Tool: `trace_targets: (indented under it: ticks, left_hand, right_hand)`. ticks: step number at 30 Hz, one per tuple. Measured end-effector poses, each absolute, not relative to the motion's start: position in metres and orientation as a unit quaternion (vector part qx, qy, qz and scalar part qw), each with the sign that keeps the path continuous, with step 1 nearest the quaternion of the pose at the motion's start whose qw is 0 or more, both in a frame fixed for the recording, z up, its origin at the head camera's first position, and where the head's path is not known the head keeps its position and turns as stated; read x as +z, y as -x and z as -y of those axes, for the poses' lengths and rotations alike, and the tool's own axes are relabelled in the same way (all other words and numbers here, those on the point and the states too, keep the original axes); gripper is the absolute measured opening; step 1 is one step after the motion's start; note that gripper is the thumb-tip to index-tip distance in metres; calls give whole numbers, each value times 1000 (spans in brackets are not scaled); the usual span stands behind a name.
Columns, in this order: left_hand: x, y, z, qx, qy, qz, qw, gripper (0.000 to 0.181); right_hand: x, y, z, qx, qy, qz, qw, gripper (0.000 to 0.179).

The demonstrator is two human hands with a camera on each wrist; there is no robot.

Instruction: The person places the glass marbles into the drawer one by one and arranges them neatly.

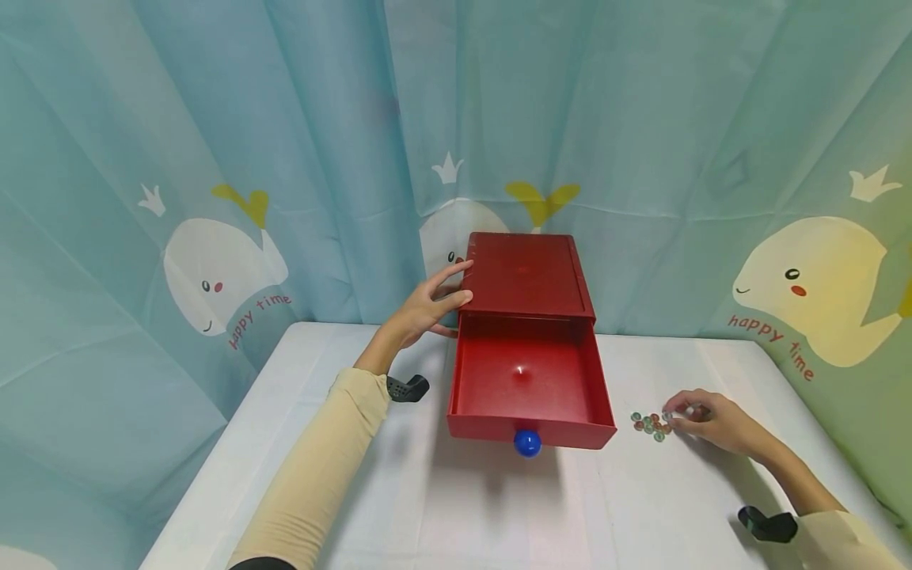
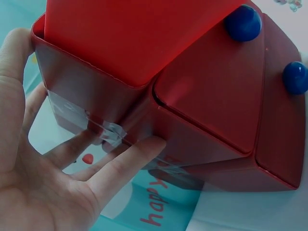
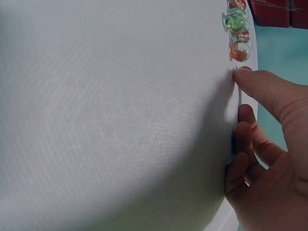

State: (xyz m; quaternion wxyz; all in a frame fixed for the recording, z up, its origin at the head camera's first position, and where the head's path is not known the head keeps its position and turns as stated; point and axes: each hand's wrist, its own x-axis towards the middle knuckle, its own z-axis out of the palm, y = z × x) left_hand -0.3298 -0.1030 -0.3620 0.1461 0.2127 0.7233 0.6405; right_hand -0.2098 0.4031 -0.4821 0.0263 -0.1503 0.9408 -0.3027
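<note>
A dark red drawer cabinet (image 1: 527, 273) stands at the back of the table, its bright red top drawer (image 1: 523, 380) pulled out and bare inside. A blue knob (image 1: 527, 443) sits on the drawer front. My left hand (image 1: 423, 309) rests with spread fingers against the cabinet's left side; the left wrist view shows its fingertips touching the red wall (image 2: 96, 72). Right of the drawer lies a small cluster of glass marbles (image 1: 647, 425), green and orange inside. At the cluster's right edge my right hand (image 1: 720, 423) pinches a clear marble (image 1: 666, 416) between thumb and index finger, mostly hidden.
Two closed drawers with blue knobs (image 2: 243, 23) lie below the open one. Clear tape (image 2: 113, 132) crosses the cabinet's side. A white cloth covers the table (image 1: 385, 507). A blue-green curtain (image 1: 342, 158) with whale prints hangs close behind and at the sides.
</note>
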Motion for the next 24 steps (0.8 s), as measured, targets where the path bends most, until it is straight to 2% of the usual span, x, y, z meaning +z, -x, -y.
trace_targets:
  ticks: [17,24]
  left_hand:
    - [-361,328,104,639,-216,-723,146,61]
    - [-363,329,104,640,-217,-722,146,61]
  right_hand:
    - [-477,214,-403,-304,175,-936,39,12]
    - [-467,216,-404,-310,216,-925,38,11]
